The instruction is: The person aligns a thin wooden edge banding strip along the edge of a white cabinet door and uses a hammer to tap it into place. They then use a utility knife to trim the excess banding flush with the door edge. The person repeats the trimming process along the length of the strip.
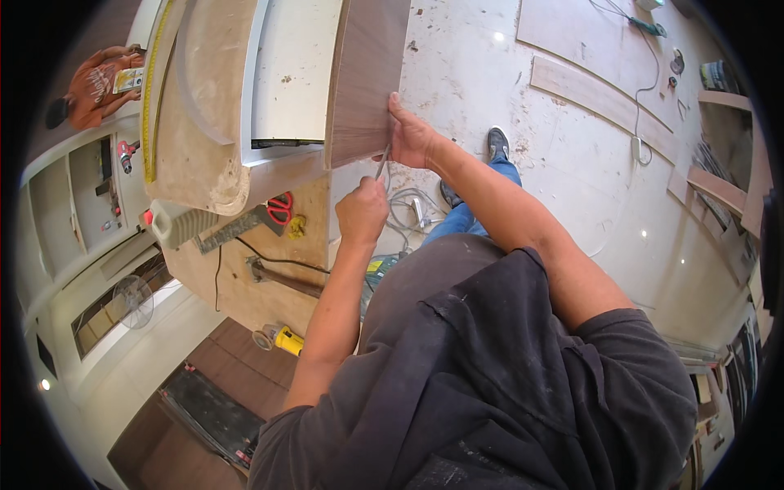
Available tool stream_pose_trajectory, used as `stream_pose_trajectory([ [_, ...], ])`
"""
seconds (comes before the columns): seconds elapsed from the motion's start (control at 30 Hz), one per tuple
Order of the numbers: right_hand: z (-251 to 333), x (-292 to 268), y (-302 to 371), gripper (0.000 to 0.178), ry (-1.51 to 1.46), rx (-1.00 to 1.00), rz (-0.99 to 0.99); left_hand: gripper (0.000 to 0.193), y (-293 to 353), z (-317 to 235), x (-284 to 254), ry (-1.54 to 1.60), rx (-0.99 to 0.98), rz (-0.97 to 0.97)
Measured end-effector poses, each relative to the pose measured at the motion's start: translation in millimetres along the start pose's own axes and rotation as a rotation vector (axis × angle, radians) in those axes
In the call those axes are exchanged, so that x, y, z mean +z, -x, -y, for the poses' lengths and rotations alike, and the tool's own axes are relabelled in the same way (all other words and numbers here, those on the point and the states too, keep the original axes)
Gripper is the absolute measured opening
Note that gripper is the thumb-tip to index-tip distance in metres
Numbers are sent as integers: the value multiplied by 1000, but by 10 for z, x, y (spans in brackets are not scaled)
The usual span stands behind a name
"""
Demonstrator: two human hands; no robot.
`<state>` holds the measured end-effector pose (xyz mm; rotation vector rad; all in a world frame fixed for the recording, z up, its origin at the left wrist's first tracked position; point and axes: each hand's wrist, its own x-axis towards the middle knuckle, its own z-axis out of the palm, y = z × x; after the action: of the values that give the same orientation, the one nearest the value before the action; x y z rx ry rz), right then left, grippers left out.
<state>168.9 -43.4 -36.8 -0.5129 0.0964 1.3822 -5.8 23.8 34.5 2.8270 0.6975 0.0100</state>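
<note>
My left hand [363,211] is closed in a fist around a slim grey metal tool [382,162]. Its blade points up at the lower corner of a brown wood-grain panel [367,77]; whether it is a file or a chisel I cannot tell. With my right hand [412,137] I grip that panel's right edge, thumb along the edge and fingers partly hidden. The panel stands along the right side of a white-lined cabinet box [296,61], which lies on a plywood worktop [208,61]. A dark strip [282,144] shows at the box's near end.
Red-handled scissors [280,208], a pale jug [180,224] and a yellow power tool [288,340] lie on my left. A yellow measuring tape [149,98] runs along the worktop. Grey cable [400,214] loops near my feet. Boards [600,106] lie right; a person [94,86] is far left.
</note>
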Motion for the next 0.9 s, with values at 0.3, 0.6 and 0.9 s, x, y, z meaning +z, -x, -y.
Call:
stream_pose_trajectory([
  [0.3,-2,24,32,104,-10,-17,-36,35,-5,40,-24,-30,14,40],
  [0.6,7,27,9,104,-21,-29,-41,34,40,32,-36,-71,-10,59],
  [0.9,29,81,5,109,17,-18,-37,34,19,-2,-50,-58,-45,78],
])
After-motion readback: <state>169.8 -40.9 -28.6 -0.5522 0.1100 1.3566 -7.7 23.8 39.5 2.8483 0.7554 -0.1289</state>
